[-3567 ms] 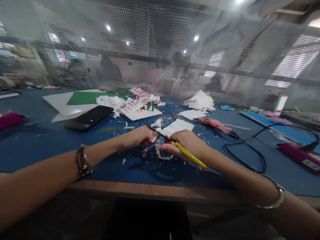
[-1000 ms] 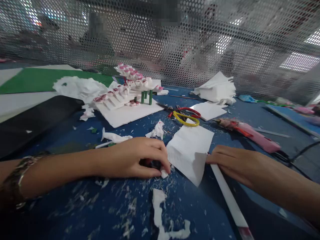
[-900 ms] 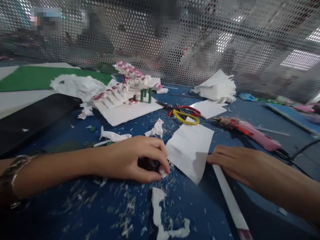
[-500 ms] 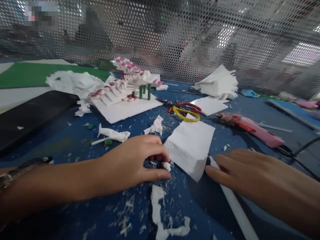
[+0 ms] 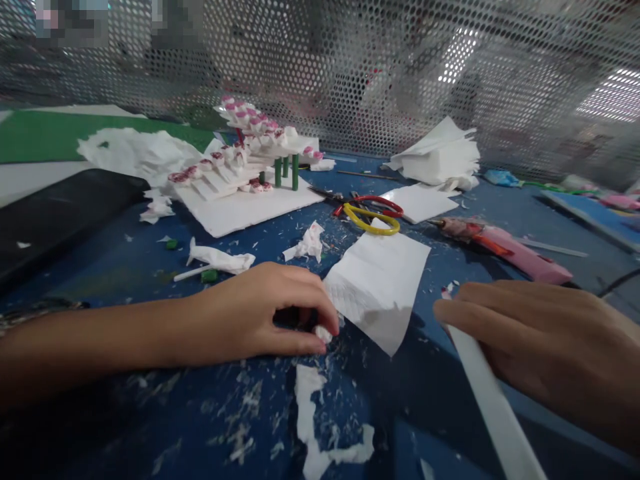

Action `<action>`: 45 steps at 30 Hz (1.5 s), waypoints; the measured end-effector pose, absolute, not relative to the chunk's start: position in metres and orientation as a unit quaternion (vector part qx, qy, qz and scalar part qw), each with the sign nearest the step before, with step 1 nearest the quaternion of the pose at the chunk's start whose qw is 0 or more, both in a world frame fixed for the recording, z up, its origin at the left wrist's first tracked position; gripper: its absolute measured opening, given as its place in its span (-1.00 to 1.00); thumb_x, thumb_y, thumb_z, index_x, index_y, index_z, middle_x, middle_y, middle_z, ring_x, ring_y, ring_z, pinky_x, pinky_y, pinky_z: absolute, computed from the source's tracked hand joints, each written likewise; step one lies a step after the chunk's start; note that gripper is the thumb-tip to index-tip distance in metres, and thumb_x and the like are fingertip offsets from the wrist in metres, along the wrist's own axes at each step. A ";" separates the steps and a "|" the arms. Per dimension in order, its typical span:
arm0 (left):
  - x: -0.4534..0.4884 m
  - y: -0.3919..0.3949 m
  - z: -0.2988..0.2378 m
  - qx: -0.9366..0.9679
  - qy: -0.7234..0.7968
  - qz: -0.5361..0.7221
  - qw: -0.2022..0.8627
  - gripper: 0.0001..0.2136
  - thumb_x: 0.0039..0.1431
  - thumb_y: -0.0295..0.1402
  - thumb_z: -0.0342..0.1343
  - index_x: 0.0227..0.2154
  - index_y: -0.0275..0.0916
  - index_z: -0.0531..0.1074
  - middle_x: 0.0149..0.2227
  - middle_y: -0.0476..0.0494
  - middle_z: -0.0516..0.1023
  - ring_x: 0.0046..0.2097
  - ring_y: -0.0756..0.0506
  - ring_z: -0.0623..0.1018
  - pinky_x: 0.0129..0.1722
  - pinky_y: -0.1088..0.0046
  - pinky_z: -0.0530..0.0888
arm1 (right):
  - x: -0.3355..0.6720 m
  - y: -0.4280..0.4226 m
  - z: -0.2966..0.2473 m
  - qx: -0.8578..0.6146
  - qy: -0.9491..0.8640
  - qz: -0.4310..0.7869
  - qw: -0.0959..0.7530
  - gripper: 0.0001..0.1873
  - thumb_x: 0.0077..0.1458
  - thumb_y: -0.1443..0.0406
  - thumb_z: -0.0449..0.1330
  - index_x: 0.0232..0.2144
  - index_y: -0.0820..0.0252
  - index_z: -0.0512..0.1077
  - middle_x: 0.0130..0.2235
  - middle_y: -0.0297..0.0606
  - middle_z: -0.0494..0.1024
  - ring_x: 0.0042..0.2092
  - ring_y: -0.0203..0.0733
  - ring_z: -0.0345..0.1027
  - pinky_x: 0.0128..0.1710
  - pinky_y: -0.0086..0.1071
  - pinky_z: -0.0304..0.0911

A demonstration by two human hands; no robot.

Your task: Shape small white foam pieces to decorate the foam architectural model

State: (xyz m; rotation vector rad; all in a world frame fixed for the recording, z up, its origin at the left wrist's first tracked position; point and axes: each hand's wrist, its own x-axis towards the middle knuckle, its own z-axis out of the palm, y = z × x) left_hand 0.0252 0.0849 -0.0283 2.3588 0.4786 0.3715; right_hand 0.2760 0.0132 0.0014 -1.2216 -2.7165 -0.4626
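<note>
My left hand (image 5: 280, 310) pinches a small white wad (image 5: 323, 335), seemingly crumpled paper, between thumb and fingertips just above the blue table. Over at the right, my right hand (image 5: 545, 340) is closed on the upper end of a long white strip (image 5: 493, 407), its thumb hidden. The strip slants down to the bottom edge, with a reddish tip past the fingers. Between the hands lies a creased white tissue sheet (image 5: 383, 287). Nearer me, a torn L-shaped paper scrap (image 5: 311, 427) rests among small flecks.
Scissors (image 5: 373, 217) with red and yellow handles lie beyond the sheet. A pink glue gun (image 5: 515, 250) is at right. Behind stand a white model (image 5: 240, 163) with pink-tipped pieces and a tissue stack (image 5: 437, 157). A black phone-like slab (image 5: 65, 213) sits left. Perforated metal mesh (image 5: 320, 73) closes the back.
My right hand has moved right, away from the tissue sheet, and the white strip has shifted with it. My left hand keeps its pinch on the wad. The view has shifted slightly.
</note>
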 end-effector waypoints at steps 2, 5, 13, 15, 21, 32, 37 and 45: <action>0.024 0.087 -0.028 0.909 0.189 0.137 0.345 -0.93 -0.01 -0.43 0.10 -0.40 -0.24 0.42 -0.39 -0.01 0.45 -0.41 0.10 0.42 -0.41 0.70 0.33 | 0.274 0.017 0.004 -0.374 -0.914 -0.136 0.080 -0.76 -0.01 0.49 -0.16 -0.47 0.05 0.17 -0.60 -0.42 0.34 -0.61 -0.32 0.21 -0.66 -0.45 0.07; 0.022 0.088 -0.028 0.911 0.190 0.145 0.337 -0.92 -0.02 -0.46 0.12 -0.40 -0.25 0.41 -0.36 -0.01 0.43 -0.40 0.12 0.41 -0.39 0.73 0.32 | 0.270 0.021 0.005 -0.361 -0.920 -0.106 0.111 -0.74 0.01 0.52 -0.19 -0.42 0.08 0.17 -0.60 -0.40 0.33 -0.61 -0.36 0.22 -0.66 -0.51 0.09; 0.020 0.091 -0.029 0.920 0.161 0.125 0.334 -0.85 0.05 -0.46 0.04 -0.30 -0.20 0.44 -0.28 -0.07 0.43 -0.30 0.08 0.44 -0.33 0.70 0.34 | 0.262 0.018 0.000 -0.420 -0.887 -0.012 0.192 -0.92 0.04 0.30 0.00 -0.35 0.06 0.24 -0.43 -0.35 0.42 -0.44 -0.35 0.33 -0.49 -0.56 0.23; 0.020 0.091 -0.030 0.923 0.168 0.135 0.320 -0.84 0.05 -0.46 0.04 -0.30 -0.17 0.46 -0.26 -0.08 0.42 -0.29 0.06 0.43 -0.34 0.69 0.34 | 0.263 0.017 -0.001 -0.433 -0.877 0.023 0.206 -0.80 0.04 0.14 -0.01 -0.28 0.05 0.24 -0.41 -0.33 0.42 -0.43 -0.30 0.33 -0.45 -0.49 0.25; 0.021 0.088 -0.029 0.921 0.190 0.136 0.313 -0.75 0.01 -0.48 0.04 -0.19 -0.19 0.37 -0.31 -0.05 0.45 -0.30 0.05 0.42 -0.32 0.63 0.33 | 0.262 0.015 -0.001 -0.433 -0.848 0.168 0.256 -0.68 0.12 0.10 -0.16 -0.18 0.04 0.27 -0.40 -0.30 0.42 -0.36 -0.26 0.35 -0.41 -0.45 0.23; 0.022 0.088 -0.031 0.917 0.187 0.154 0.316 -0.91 0.01 -0.43 0.07 -0.40 -0.23 0.44 -0.32 -0.05 0.42 -0.33 0.07 0.42 -0.33 0.65 0.32 | 0.249 0.010 -0.005 -0.453 -0.778 0.310 0.306 -0.73 0.12 0.11 -0.13 -0.22 0.06 0.23 -0.47 -0.38 0.37 -0.50 -0.38 0.21 -0.56 -0.54 0.16; 0.023 0.086 -0.028 0.914 0.186 0.144 0.330 -0.79 -0.05 -0.52 0.06 -0.30 -0.20 0.40 -0.37 0.02 0.47 -0.30 0.05 0.42 -0.30 0.63 0.31 | 0.241 0.006 -0.007 -0.450 -0.741 0.364 0.340 -0.86 0.11 0.18 -0.09 -0.32 0.08 0.18 -0.55 -0.40 0.32 -0.56 -0.38 0.14 -0.65 -0.56 0.08; 0.024 0.083 -0.030 0.916 0.218 0.135 0.309 -0.81 -0.07 -0.35 0.14 -0.32 -0.21 0.42 -0.28 -0.05 0.39 -0.27 0.02 0.40 -0.30 0.60 0.32 | 0.238 0.011 -0.006 -0.404 -0.770 0.406 0.281 -0.81 0.09 0.23 -0.04 -0.36 0.10 0.35 -0.51 -0.36 0.41 -0.54 -0.37 0.26 -0.58 -0.52 0.19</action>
